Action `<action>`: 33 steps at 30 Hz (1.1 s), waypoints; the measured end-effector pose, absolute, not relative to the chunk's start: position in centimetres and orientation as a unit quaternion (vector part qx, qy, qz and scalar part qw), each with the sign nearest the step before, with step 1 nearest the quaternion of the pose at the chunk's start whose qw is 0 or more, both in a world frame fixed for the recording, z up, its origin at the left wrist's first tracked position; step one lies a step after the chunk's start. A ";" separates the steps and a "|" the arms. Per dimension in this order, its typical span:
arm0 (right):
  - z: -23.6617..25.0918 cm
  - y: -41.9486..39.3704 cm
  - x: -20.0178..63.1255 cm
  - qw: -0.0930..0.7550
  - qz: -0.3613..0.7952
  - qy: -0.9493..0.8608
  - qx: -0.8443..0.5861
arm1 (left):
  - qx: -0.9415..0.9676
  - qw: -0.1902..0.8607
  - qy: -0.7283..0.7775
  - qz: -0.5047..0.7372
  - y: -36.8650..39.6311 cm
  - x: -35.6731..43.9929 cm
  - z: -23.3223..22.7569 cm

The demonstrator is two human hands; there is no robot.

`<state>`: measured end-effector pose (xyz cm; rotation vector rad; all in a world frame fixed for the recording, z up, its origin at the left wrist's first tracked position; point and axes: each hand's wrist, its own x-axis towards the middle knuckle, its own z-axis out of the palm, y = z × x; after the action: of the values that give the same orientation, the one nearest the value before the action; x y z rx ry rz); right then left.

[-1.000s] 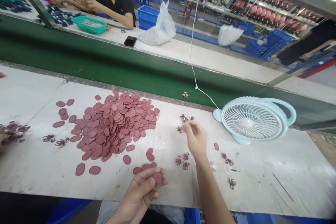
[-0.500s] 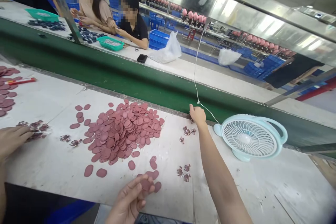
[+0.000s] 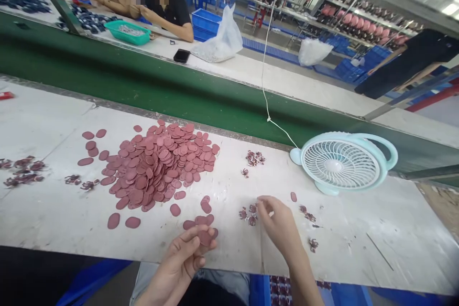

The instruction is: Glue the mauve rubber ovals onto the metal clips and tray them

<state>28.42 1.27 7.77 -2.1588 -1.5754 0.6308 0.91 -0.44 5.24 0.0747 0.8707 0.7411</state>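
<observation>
Two hands over white table [image 3: 60, 220]: left hand [image 3: 186, 256] pinches a pink oval piece [image 3: 205, 237] at the near edge; right hand [image 3: 278, 222] has fingertips closed beside small flower trims [image 3: 248, 214], whether gripping one, cannot tell. Big pink oval pile [image 3: 158, 169] left, mint fan [image 3: 340, 163] right.

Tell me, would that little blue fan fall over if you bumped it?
Probably not easily. The fan rests on a flat foot on the white table, and it looks wider than tall. It seems to be thin plastic, so likely light, and a push might slide it. Its white cord hangs from above and could tug it.
</observation>
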 end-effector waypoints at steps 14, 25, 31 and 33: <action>4.0 0.5 28.4 0.187 0.279 -0.531 -0.778 | 0.087 0.862 0.375 0.330 -0.7 3.1 6.0; 7.7 -3.2 26.9 0.318 0.382 -0.455 -0.739 | 0.134 0.853 0.376 0.335 -0.8 3.4 6.0; 11.2 -6.2 21.9 0.457 0.587 -0.320 -0.587 | 0.182 0.849 0.350 0.351 -1.7 4.3 5.8; 11.3 -6.3 20.8 0.468 0.580 -0.296 -0.597 | 0.197 0.846 0.340 0.359 -1.9 4.6 5.8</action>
<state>20.78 -6.27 11.26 -1.4652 -0.7268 1.4231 4.56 -1.90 5.82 0.4155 0.7181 0.7582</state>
